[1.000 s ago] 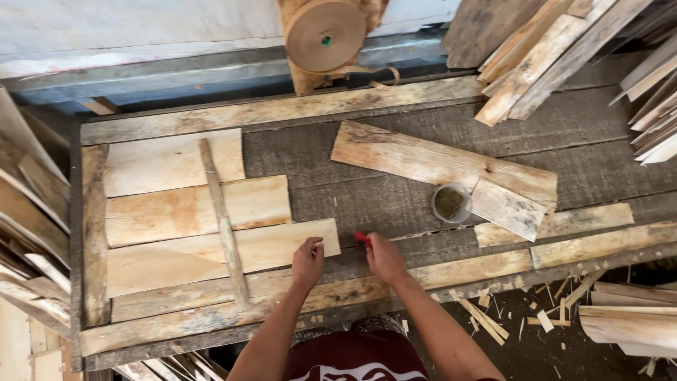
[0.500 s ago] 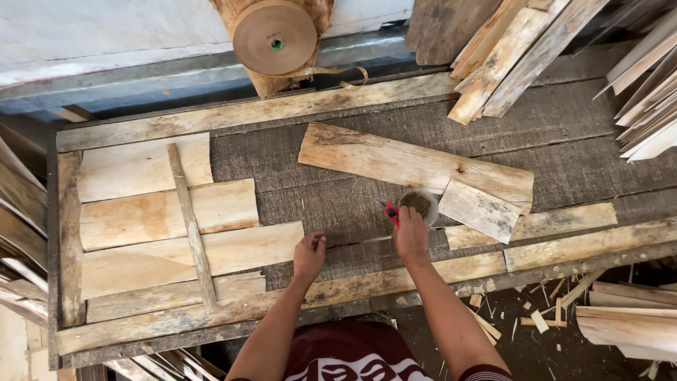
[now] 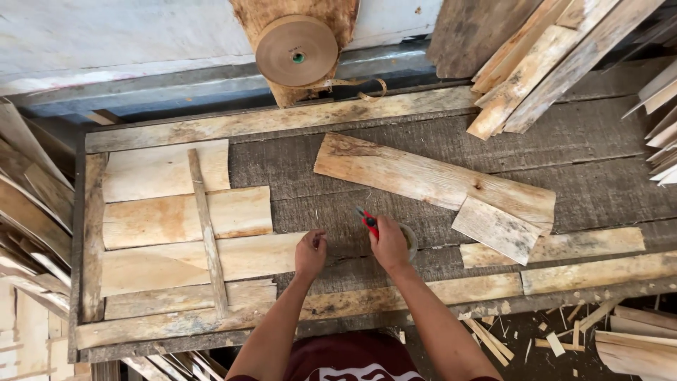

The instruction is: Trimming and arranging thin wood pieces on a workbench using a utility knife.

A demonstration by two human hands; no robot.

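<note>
My right hand [image 3: 389, 245] grips a small red-handled tool [image 3: 367, 220] and rests over a small round container [image 3: 409, 240] on the dark workbench. My left hand [image 3: 310, 254] lies with fingers curled at the right end of a pale wood sheet [image 3: 204, 261]. That sheet is one of several pale sheets laid side by side at the left, crossed by a thin upright strip [image 3: 206, 233]. A long rough plank [image 3: 423, 176] lies diagonally just beyond my right hand, with a shorter piece [image 3: 493, 229] lapping its right end.
A roll of brown tape [image 3: 296, 49] hangs on a board at the back. Leaning planks [image 3: 543, 63] crowd the back right, and more stacks sit at the left edge [image 3: 28, 212]. Wooden rails [image 3: 282, 120] frame the bench; offcuts [image 3: 557, 331] litter the floor at right.
My right hand first reached right to the small container, then stayed on it with the red tool. The camera view shifted, so the bench now sits further right. My left hand stayed on the sheet's end.
</note>
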